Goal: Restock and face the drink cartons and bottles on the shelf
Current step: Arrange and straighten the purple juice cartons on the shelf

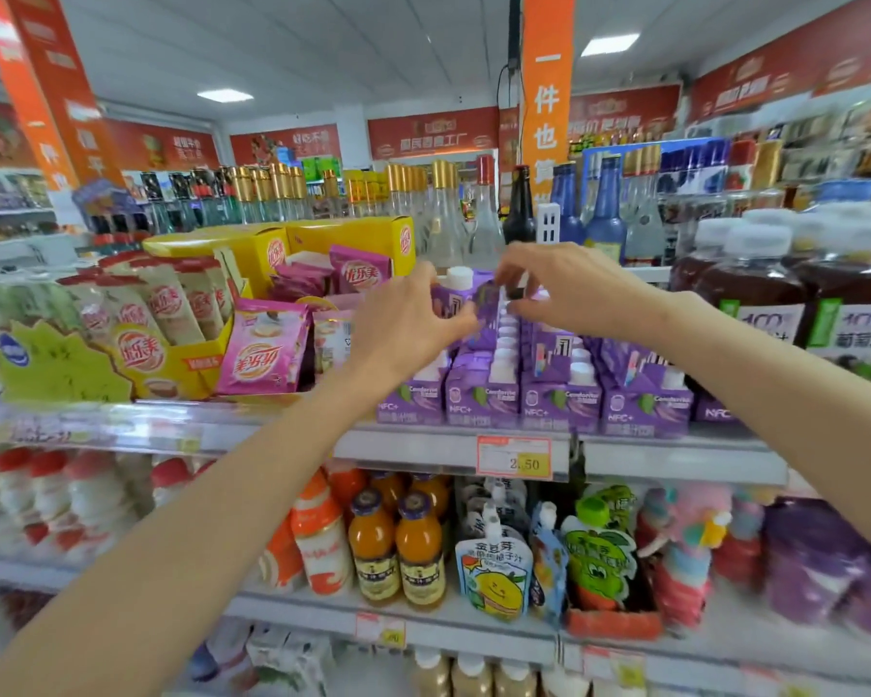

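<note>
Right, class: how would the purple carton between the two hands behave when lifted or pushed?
The purple carton looks boxy and folded, so probably stiff, though pinching might dent it. Tall, narrow, with a white cap on top, it could tip if pushed high. Flat-sided, it should slide, not roll.

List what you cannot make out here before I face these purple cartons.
Head view only:
- Raised purple carton: label mostly hidden by the left hand gripping it and the right hand in front.
- Right hand's hold on it: pinching or just touching, too blurred to tell.
- Rear cartons of the purple rows: hidden behind front cartons and both hands.
- Bottom-shelf bottles: cut off by the lower frame edge.
</note>
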A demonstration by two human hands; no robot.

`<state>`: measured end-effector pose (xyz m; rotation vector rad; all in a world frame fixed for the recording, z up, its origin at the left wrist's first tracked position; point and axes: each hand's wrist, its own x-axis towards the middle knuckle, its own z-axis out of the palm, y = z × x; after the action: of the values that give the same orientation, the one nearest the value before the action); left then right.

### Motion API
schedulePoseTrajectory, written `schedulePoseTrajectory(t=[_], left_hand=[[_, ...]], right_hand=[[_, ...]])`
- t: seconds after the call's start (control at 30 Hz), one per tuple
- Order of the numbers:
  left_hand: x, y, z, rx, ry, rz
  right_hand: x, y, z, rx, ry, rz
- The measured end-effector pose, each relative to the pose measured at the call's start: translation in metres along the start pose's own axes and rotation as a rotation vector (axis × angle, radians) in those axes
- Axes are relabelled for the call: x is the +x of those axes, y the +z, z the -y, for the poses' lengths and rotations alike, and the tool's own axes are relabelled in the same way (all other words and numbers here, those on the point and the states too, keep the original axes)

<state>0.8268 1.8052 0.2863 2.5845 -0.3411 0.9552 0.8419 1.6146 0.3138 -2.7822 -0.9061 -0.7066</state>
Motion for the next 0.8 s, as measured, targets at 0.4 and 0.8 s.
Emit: schedulePoseTrajectory(t=[0.4, 0.8], left_hand=[[-0.021, -0.028, 0.053, -0.378, 0.134, 0.142], [-0.036, -0.024, 0.070, -0.078, 0.293, -0.050]], right_hand=[[0.023, -0.003, 0.038, 0.354, -0.055, 0.085], [0.035, 0.004, 0.056, 0.636, 0.013, 0.153]])
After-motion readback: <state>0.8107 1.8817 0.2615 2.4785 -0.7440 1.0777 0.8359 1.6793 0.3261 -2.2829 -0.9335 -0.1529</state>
